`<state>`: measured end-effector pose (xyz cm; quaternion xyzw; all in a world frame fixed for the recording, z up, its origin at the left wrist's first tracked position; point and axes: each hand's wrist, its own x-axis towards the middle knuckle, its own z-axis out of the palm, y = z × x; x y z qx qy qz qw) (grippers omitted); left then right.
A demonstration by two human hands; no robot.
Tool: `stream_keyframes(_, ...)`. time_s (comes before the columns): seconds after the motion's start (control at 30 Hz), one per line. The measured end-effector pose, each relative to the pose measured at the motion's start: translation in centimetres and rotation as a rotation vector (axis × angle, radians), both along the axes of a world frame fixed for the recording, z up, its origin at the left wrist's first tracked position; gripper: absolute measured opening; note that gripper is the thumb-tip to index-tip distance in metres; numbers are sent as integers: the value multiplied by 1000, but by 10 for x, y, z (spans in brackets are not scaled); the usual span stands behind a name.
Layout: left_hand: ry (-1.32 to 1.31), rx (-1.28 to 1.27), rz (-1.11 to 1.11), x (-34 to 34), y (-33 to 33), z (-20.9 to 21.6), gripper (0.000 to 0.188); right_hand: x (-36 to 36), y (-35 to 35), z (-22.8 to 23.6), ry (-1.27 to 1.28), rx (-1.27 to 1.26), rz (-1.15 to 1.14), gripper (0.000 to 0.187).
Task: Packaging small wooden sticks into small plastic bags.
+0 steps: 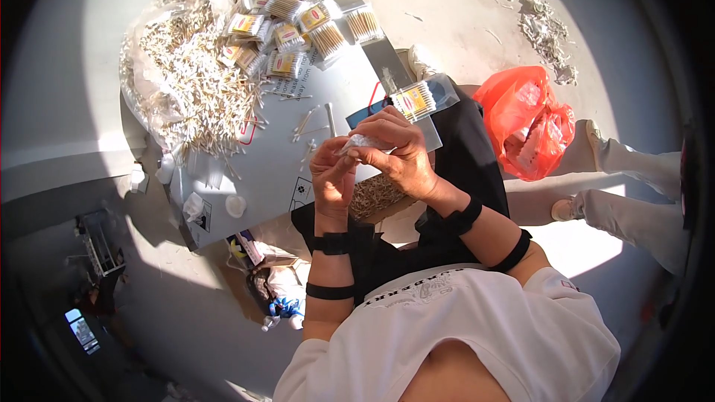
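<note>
My left hand (333,173) and my right hand (396,150) meet over the near right part of the table (275,171). Pinched between their fingers is a small whitish plastic packet (366,143); its contents are mostly hidden. Just beyond my right hand, at the table's edge, lies a pack of cotton swabs (414,101) in clear plastic. A few loose cotton swabs (304,123) lie to the left of my hands. Below them, partly covered by my forearms, more cotton swabs (376,197) fill a box.
A big heap of loose cotton swabs (212,74) spills from clear plastic on the left. Several filled packs (298,18) are piled at the far side. A red plastic bag (525,123) stands to the right, near another person's legs (633,208). Scraps (547,33) litter the floor.
</note>
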<state>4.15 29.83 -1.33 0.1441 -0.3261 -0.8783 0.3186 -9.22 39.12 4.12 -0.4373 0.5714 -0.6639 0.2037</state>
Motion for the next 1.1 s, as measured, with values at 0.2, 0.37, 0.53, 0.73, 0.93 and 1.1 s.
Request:
stream_keyframes(0.2, -145, -22, -33, -4, 9, -2, 25, 1, 0, -12, -310, 56, -32, 17)
stream_keyframes(0.37, -332, 78, 60, -5, 2, -9, 20, -9, -6, -28, -549, 185, -165, 29)
stream_keyframes(0.53, -423, 193, 315, -14, -55, -8, 23, -18, 1, -45, -542, 216, -204, 21)
stream_keyframes(0.73, -254, 207, 452, -55, -146, 38, 60, -17, -1, -48, -582, 177, -146, 12)
stream_keyframes(0.93, -459, -53, -49, -53, -58, 41, 37, -21, 7, -46, -545, 180, -146, 9)
stream_keyframes(1.1, -608, -130, -225, -20, 8, 23, 29, -17, 26, -49, -549, 261, -68, 8)
